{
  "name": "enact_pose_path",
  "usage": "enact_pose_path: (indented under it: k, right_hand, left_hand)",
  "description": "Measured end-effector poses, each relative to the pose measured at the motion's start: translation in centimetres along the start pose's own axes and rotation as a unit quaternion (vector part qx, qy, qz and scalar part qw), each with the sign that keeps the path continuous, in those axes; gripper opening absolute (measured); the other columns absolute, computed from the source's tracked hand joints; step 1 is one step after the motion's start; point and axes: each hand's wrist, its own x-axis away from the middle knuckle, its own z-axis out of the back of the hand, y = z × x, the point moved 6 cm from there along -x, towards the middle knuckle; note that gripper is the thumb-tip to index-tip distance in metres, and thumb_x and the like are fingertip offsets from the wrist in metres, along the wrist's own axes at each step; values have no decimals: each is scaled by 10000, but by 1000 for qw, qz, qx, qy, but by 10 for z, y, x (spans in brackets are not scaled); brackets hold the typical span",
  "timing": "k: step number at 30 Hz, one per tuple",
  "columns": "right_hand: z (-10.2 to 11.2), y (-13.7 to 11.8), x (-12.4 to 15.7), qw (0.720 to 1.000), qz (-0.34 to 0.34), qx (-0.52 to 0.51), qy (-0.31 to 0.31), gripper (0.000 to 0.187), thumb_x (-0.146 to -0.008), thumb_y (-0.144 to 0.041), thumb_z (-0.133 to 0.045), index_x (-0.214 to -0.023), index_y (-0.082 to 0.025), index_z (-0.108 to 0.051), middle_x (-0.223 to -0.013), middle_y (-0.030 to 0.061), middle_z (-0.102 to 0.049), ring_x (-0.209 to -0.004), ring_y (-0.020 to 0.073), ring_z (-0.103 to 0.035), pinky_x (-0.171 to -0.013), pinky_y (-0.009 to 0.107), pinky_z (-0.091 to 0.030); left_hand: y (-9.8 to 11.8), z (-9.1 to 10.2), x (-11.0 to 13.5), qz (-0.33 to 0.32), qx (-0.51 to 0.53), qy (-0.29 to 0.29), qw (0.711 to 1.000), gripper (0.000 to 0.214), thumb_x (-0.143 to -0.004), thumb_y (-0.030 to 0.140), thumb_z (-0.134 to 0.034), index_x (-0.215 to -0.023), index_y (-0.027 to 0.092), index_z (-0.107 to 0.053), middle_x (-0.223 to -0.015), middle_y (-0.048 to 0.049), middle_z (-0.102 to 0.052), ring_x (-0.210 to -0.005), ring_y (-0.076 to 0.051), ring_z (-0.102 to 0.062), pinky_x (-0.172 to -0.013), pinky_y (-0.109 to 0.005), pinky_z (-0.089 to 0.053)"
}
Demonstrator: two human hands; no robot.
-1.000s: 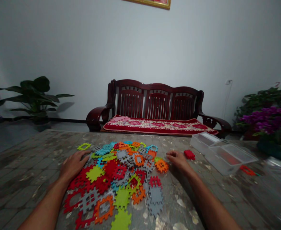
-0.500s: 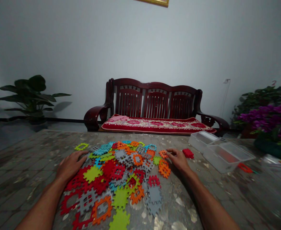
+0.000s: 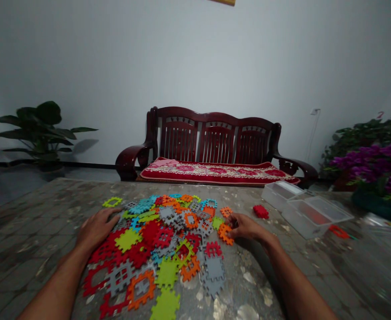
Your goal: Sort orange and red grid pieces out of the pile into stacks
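Observation:
A heap of toothed interlocking plastic pieces (image 3: 150, 235) in red, grey, orange, lime and blue lies on the table before me. My left hand (image 3: 97, 226) rests at the heap's left edge, fingers apart, holding nothing. On the other side, my right hand (image 3: 246, 226) has its thumb and fingers closed on the edge of an orange interlocking piece (image 3: 225, 234). A small lime piece (image 3: 217, 222) lies just left of that one, and another orange piece (image 3: 226, 211) sits behind it. Farther right is a red piece or small stack (image 3: 260, 211).
Clear plastic boxes (image 3: 310, 218) stand at the right, with an orange-red item (image 3: 338, 231) beside them. Beyond the patterned table (image 3: 35, 231) is a dark wooden bench (image 3: 215, 138) with a red floral cover. Purple flowers (image 3: 377, 166) and a leafy plant (image 3: 43, 131) flank it.
My right hand has come down and nearer, from beside the far orange piece onto the closer orange one. My left hand stays at the heap's edge.

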Motion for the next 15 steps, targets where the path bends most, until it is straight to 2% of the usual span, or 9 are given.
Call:
enact_pose_path:
  k: [5, 8, 11, 13, 15]
  right_hand:
    - [7, -6, 4, 1000, 2, 4, 1, 393, -625, -235, -808, -997, -187, -691, -844, -25, -642, -775, 158, -578, -677, 259, -448]
    - [11, -14, 11, 999, -5, 47, 11, 636, -598, -323, -898, -1191, -199, -706, -1043, 30, -705, -939, 216, -651, -816, 307, -519]
    - [6, -24, 20, 991, -11, 129, 12, 885, -499, -330, -963, -1333, -231, -684, -1291, 81, -684, -1128, 276, -653, -977, 359, -522]
    - [1, -32, 24, 984, -4, 179, 21, 881, -498, -273, -946, -1341, -233, -694, -1351, 103, -673, -1188, 303, -641, -1028, 377, -504]
    - [-2, -38, 26, 979, 6, 202, 36, 781, -543, -215, -890, -1305, -227, -719, -1324, 113, -700, -1173, 305, -653, -1007, 368, -507]
  left_hand:
    - [2, 2, 2, 15, -8, -21, 1000, 497, -976, 438, -436, -1267, 238, -785, -1446, -117, -719, -1378, -357, -626, -1189, -562, -454]
    - [5, 4, 2, 19, -10, -24, 999, 498, -977, 427, -432, -1276, 238, -783, -1452, -119, -715, -1383, -353, -623, -1191, -559, -453]
    - [9, 7, 3, 12, -9, -28, 999, 507, -986, 421, -425, -1287, 220, -780, -1451, -134, -713, -1360, -350, -642, -1175, -545, -471]
    - [12, 9, 4, 9, -12, -31, 999, 503, -991, 413, -429, -1290, 208, -778, -1448, -136, -716, -1348, -349, -650, -1167, -539, -478]
    - [13, 11, 5, 12, -15, -30, 999, 481, -994, 402, -443, -1278, 209, -780, -1442, -125, -723, -1341, -347, -653, -1166, -546, -477]
